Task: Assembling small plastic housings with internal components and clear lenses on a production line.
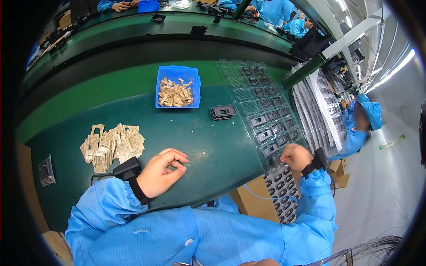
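Observation:
Over the near middle of the green table, my left hand [163, 172] hovers with loosely curved fingers, a small gap between thumb and fingertips and nothing visible in it. My right hand [296, 158] is at the near end of a clear plastic tray [242, 94], its fingers curled together; whatever they may hold is hidden. Rows of small black frames [265, 134] with oblong openings sit in the tray's pockets. Left of the tray lies a short stack of similar black frames [222, 111]. A pile of beige die-cut adhesive pieces [111, 144] spreads beyond my left wrist.
A blue bin [198, 91] of curled tan strips stands at the back middle. Stacked trays [317, 106] rise on the right, and a filled tray [280, 195] sits below the table edge by a cardboard box [255, 200]. A small plastic bag [46, 171] lies far left. Co-workers sit beyond and right.

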Demonstrator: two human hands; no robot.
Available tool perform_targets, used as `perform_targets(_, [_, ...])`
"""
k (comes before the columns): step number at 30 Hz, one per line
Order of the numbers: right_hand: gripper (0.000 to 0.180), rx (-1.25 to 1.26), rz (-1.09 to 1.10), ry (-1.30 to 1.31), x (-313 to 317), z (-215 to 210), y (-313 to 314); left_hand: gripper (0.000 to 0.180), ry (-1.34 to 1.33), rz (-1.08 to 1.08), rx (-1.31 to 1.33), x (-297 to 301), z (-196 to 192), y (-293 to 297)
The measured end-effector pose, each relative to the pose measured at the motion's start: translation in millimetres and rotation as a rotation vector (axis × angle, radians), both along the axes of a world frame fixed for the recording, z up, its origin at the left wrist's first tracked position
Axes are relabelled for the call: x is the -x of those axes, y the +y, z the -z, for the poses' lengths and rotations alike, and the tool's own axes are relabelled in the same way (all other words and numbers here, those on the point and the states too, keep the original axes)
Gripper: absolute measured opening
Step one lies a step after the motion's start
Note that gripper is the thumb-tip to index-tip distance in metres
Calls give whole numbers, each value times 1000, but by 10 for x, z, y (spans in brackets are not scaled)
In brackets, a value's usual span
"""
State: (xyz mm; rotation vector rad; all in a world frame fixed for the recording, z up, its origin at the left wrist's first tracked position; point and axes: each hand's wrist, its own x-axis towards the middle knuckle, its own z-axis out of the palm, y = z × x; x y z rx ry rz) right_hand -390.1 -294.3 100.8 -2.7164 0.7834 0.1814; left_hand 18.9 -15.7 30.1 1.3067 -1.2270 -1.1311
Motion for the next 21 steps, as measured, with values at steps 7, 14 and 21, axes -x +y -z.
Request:
perform_targets(7, [19,122,-2,18,-403,69,-19,22,0,-34,-9,-5,26,-9])
perform_targets(14, [29,204,-28,89,-449,12,-10,22,-31,-13,-25,-13,-11,9])
perform_targets(21, [31,268,-37,-157,-689,-65,-246,21,-35,-23,-23,10,-2,13])
